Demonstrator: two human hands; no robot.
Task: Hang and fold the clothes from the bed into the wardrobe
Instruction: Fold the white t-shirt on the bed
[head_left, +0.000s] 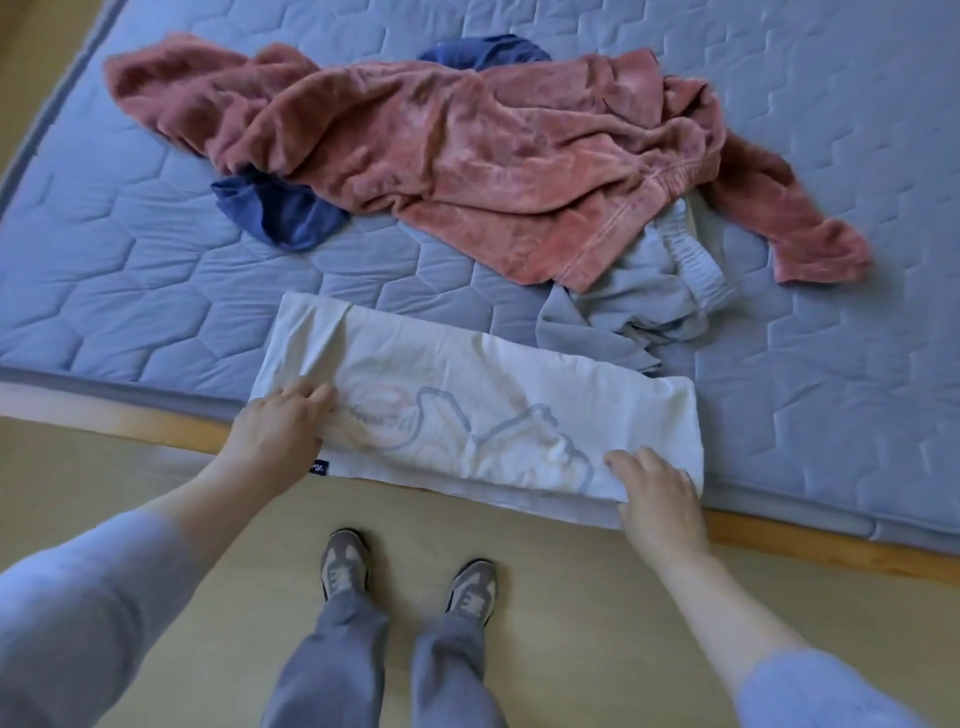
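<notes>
Pinning folded white T-shirt (493, 405) at near mattress (130, 312) edge: left hand (283, 423) curled on cloth, pinch unclear; right hand (657, 493) resting flat. Overhanging, could slip floorward.

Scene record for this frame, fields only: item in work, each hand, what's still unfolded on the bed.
in work: white shirt, folded to a long strip at the near edge of the mattress
left hand: on the shirt's left end, grip unclear
right hand: rests on its right near corner
unfolded: pink garment, crumpled, lying over blue garment and partly over grey garment
</notes>
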